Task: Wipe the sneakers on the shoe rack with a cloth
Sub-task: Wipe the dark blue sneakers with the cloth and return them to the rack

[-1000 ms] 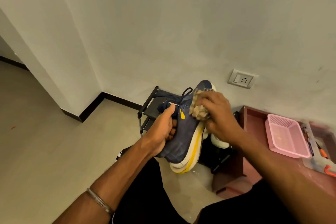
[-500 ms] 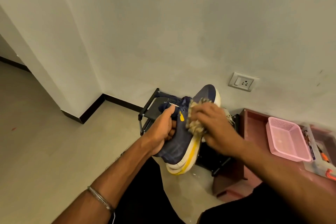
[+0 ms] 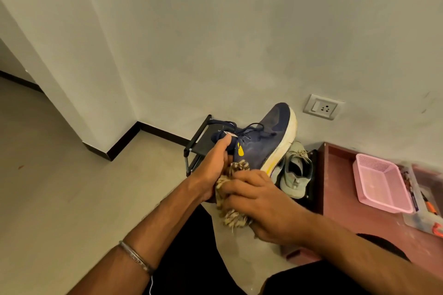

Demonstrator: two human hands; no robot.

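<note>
A navy sneaker with a white and yellow sole is held up in front of the black shoe rack, toe pointing up toward the wall. My left hand grips it at the collar, thumb on the tongue. My right hand holds a bunched tan patterned cloth against the heel end of the sneaker. The heel itself is hidden behind cloth and hands. A grey-green sneaker lies on the rack just right of the navy one.
A reddish-brown low cabinet stands to the right with a pink plastic basket on it. A wall socket sits above the rack. Beige floor spreads to the left; my dark-clad knees fill the bottom.
My right hand has slid the cloth down from the sneaker's midfoot to its heel end. The laces and toe are now uncovered, and the grey-green sneaker behind has come into sight.
</note>
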